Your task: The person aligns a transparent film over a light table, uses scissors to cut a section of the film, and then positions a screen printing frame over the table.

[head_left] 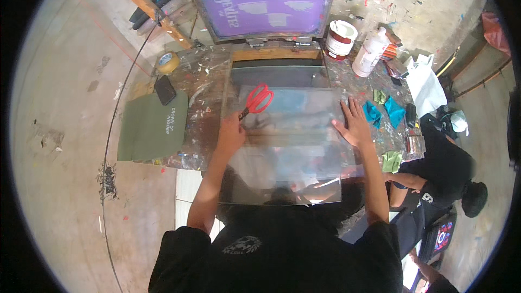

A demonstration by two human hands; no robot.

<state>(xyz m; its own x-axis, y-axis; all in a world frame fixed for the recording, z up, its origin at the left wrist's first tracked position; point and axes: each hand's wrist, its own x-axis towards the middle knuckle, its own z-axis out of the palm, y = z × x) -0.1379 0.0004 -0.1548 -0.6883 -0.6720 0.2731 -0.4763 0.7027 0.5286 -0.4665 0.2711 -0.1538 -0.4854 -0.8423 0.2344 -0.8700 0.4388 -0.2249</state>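
A large transparent sheet [287, 176] lies in front of me, its near part jutting past the table's front edge. My left hand [232, 133] is closed at its left side, around the blade end of a pair of scissors [249, 109]. The red handle loops point away from me, over the sheet; the blades are mostly hidden by my fingers. At the sheet's right edge my right hand [356, 127] rests flat with fingers spread, holding nothing. Left of my left hand lies a piece of olive-green fabric [149, 133] with a dark phone [165, 90] on its far corner.
A hinged printing screen [268, 11], blue and purple, stands raised behind the paint-stained table [203, 84]. A roll of tape [168, 63] sits far left. A white tub [341, 38], a bottle [371, 53] and teal scraps [394, 111] are on the right. Another person [445, 163] is close by there.
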